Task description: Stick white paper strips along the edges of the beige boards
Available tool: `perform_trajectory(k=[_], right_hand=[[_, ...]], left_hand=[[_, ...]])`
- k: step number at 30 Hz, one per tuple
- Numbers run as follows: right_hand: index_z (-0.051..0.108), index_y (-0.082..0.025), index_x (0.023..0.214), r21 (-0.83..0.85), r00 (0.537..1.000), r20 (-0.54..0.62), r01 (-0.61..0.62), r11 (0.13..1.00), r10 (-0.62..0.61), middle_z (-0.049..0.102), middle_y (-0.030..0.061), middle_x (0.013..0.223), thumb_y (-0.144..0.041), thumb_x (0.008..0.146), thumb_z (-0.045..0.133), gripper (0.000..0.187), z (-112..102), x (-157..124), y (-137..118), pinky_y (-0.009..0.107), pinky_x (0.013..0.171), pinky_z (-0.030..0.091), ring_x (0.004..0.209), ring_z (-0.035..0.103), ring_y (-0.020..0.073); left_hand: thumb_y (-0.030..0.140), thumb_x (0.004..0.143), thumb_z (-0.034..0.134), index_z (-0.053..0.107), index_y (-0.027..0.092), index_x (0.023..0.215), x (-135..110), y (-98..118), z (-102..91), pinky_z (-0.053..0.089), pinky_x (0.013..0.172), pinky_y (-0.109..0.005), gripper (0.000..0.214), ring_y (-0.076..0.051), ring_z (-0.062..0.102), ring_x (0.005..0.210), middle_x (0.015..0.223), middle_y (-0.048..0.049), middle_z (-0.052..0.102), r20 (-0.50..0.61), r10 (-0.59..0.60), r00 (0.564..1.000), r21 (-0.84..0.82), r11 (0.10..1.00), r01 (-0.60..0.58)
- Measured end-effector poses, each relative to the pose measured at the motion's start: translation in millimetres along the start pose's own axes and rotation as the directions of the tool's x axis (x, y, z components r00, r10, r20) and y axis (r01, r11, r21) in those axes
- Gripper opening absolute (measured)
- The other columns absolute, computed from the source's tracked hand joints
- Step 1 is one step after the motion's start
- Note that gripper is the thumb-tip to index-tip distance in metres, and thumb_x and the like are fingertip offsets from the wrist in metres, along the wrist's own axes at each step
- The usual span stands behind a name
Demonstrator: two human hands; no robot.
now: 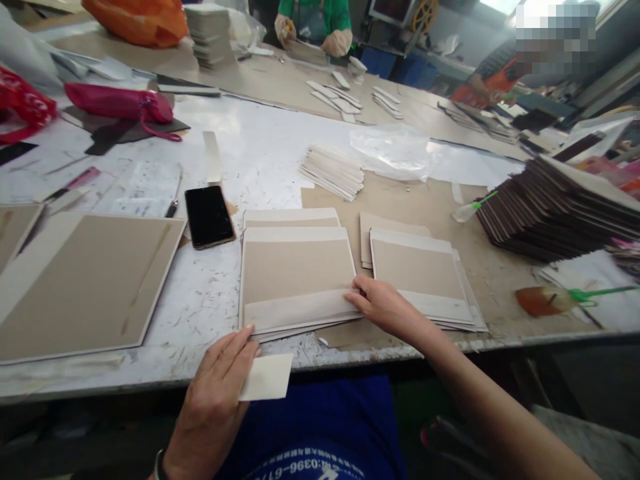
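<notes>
grey-beige board makes up the panel (297, 261) lying on top of a small stack at the near side of the counter (265, 160), midway across, with a pale strip (295, 311) along its near edge. the left hand (217, 383) has its fingers straight and close together, tips on the panel's near left corner, and a cream card (267, 377) juts from its thumb side, seemingly held there. the right hand (381, 303) has its fingers curled in, nearly closed, at the strip's right end — whether they pinch the strip or only press it, i cannot tell.

the strip could skew or wrinkle if the two hands bear on its ends unevenly, and the panel might slide on the slightly fanned boards below. the cream card, hanging past the counter's edge, might drop if the left hand loosens.

the second stack (417, 263) sits just right of the panel, under the right forearm, so it could be nudged out of line. a phone (210, 217) and a large board (90, 287) crowd the left — farther right are a bottle of amber liquid (543, 301) and a tall dark-edged pile (560, 210).
</notes>
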State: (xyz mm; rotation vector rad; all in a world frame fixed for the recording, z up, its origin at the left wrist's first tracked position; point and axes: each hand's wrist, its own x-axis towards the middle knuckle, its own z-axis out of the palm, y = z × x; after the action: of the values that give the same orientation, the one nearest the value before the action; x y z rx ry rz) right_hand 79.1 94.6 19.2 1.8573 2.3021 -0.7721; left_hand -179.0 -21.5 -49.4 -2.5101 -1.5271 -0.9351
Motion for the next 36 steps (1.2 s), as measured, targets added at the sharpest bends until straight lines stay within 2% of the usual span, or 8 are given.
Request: perform_trajectory(k=[6,12,16,23,30,36], right_hand=[[0.052,-0.017,0.077,0.005,1.0,0.004,0.011,1.0,-0.011,0.057,0.0015,0.07,-0.027,0.087,0.051,0.015,-1,1,-1,0.022,0.058,0.028,0.065,0.05,0.0139],[0.055,-0.015,0.081,-0.072,1.0,0.026,0.01,0.997,-0.008,0.062,0.0051,0.078,-0.026,0.087,0.053,0.013,-3,1,-3,0.023,0.06,0.03,0.071,0.054,0.016],[0.056,-0.015,0.084,-0.099,1.0,0.011,0.027,0.995,-0.026,0.063,0.0058,0.081,-0.028,0.088,0.053,0.014,1,2,0,0.024,0.062,0.03,0.075,0.056,0.0172],[0.056,-0.014,0.084,-0.121,0.995,-0.014,0.091,0.988,-0.094,0.063,0.0068,0.083,-0.028,0.088,0.054,0.015,7,2,7,0.024,0.062,0.031,0.076,0.056,0.017],[0.055,-0.014,0.089,-0.143,0.997,0.008,0.082,0.986,-0.082,0.063,0.0071,0.087,-0.029,0.089,0.052,0.015,7,2,6,0.025,0.065,0.034,0.08,0.058,0.0181],[0.052,-0.016,0.092,-0.239,0.997,-0.022,0.067,0.969,-0.075,0.064,0.0084,0.088,-0.031,0.091,0.047,0.017,13,-4,2,0.027,0.061,0.034,0.077,0.061,0.021]], left_hand=[[0.01,0.088,0.043,0.056,0.002,0.103,1,-2,-0.9,0.044,0.088,-0.045,0.022,-0.03,0.051,0.103,0.113,-0.0205,0.056,0.031,0.043,0.999,0.028,0.999,-0.044],[0.015,0.089,0.043,0.056,0.002,0.105,0,-5,-1.8,0.042,0.089,-0.043,0.024,-0.03,0.051,0.103,0.116,-0.0206,0.055,0.065,0.088,0.994,0.052,0.994,-0.091],[0.014,0.089,0.042,0.055,0.004,0.107,1,-3,0.9,0.042,0.089,-0.043,0.024,-0.03,0.052,0.103,0.114,-0.0193,0.057,0.03,0.068,0.997,0.033,0.997,-0.069],[0.011,0.086,0.049,0.054,0.007,0.112,-4,-5,5.2,0.041,0.092,-0.043,0.026,-0.029,0.053,0.105,0.12,-0.0183,0.055,0.037,0.008,0.999,-0.012,1.0,-0.008],[0.015,0.086,0.05,0.056,0.007,0.11,-6,-16,4.6,0.044,0.089,-0.039,0.026,-0.028,0.055,0.102,0.118,-0.0178,0.057,0.058,0.114,0.992,0.041,0.992,-0.117],[0.011,0.086,0.05,0.054,0.007,0.112,-4,-7,3.1,0.042,0.091,-0.041,0.026,-0.028,0.053,0.106,0.119,-0.0187,0.056,0.057,0.025,0.998,-0.013,1.0,-0.024]])
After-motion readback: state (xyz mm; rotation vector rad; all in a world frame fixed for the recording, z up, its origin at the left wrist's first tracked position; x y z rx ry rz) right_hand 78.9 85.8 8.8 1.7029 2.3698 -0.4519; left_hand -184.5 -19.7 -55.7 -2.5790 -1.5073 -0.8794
